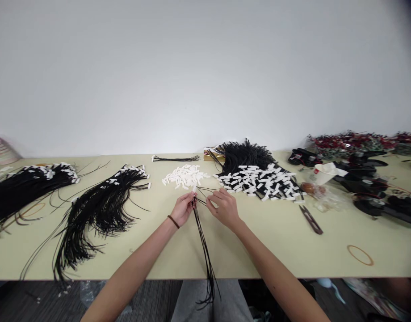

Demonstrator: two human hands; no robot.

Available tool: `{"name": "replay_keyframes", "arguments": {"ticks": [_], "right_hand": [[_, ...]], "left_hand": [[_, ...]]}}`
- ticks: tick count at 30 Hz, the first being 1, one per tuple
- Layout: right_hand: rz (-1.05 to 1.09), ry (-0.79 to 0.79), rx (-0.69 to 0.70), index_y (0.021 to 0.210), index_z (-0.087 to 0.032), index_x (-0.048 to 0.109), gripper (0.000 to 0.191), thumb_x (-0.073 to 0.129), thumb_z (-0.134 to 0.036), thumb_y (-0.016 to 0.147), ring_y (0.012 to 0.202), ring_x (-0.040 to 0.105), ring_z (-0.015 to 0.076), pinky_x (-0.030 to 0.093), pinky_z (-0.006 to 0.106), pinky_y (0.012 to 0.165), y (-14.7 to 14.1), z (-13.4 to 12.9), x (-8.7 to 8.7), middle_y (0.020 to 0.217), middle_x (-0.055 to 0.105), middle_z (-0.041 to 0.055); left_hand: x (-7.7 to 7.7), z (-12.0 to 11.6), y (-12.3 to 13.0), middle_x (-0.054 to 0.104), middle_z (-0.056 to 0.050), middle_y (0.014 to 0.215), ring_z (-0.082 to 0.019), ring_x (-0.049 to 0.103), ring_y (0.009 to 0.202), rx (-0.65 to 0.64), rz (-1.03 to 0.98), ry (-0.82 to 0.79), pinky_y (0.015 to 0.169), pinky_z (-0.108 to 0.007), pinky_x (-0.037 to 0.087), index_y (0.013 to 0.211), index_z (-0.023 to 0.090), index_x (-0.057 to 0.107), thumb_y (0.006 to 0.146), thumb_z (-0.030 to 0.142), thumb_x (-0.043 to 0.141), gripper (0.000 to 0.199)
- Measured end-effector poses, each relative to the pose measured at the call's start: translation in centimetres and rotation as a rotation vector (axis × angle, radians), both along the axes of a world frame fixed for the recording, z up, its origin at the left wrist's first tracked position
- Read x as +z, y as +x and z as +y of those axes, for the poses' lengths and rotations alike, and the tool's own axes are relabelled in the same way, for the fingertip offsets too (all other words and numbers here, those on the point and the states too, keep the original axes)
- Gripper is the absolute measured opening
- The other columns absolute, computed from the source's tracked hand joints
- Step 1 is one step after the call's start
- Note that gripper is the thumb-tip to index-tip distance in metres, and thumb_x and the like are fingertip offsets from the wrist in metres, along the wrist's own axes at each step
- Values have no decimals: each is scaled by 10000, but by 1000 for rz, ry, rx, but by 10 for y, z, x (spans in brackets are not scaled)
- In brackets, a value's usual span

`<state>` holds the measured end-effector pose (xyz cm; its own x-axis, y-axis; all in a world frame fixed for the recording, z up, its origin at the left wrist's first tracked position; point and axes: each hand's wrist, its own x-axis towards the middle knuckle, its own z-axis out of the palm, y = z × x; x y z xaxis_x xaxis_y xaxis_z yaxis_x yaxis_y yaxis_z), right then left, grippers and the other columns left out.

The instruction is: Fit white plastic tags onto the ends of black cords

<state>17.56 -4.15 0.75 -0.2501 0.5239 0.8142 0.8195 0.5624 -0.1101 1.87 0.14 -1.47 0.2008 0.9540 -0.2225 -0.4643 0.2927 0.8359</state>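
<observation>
My left hand [183,208] is closed around a white plastic connector [194,189] at the middle of the table. From that connector a bundle of thin black wires [203,246] hangs down over the front edge. My right hand [223,206], just to the right, pinches a few black wires [201,201] whose ends run toward the connector. Behind the hands lies a pile of loose white connectors [185,175]. A larger heap of black wires with white connectors [255,181] spreads beyond my right hand.
Two piles of black wire harnesses [98,214] lie at left, one hanging over the edge. A small bundle [175,158] rests near the wall. On the right are thread snips [311,219], a rubber band [360,255], a paper cup [322,173], a plastic bag [329,200] and dark components [369,183].
</observation>
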Motion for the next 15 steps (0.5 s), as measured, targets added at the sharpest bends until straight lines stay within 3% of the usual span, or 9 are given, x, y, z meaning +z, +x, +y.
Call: {"name": "replay_keyframes", "arguments": {"ticks": [15], "right_hand": [[15,-73,46,666,-180,578,185,483,-180,824,622,421,133,366,254,621,2,-1,2,594,526,15]], "left_hand": [[-2,1,-1,593,-20,626,-67,488,548,4,-10,21,513,-193,381,685,110,670,547,312,777,266]]}}
